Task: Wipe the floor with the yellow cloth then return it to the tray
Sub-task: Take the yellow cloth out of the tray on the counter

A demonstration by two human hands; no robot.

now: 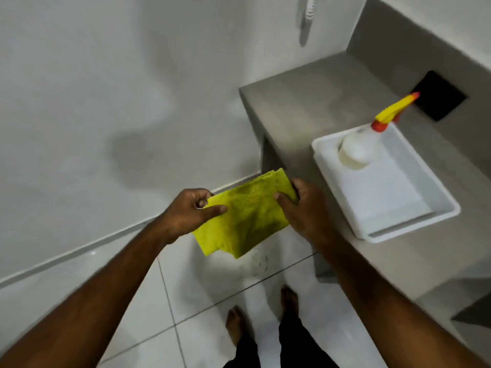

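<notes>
The yellow cloth point(245, 216) is folded and held in the air between both hands, above the white tiled floor point(202, 301). My left hand point(190, 211) pinches its left edge with thumb and fingers. My right hand point(303, 208) grips its right edge. The white tray point(446, 197) rests on the grey counter to the right of the cloth, with a folded white cloth point(385, 192) lying in it.
A spray bottle point(364, 144) with a yellow and red nozzle stands in the tray's far corner. The grey counter point(305, 110) has a black square plate point(439, 95) on its back wall. White wall at left; my bare feet point(288, 298) stand on the tiles.
</notes>
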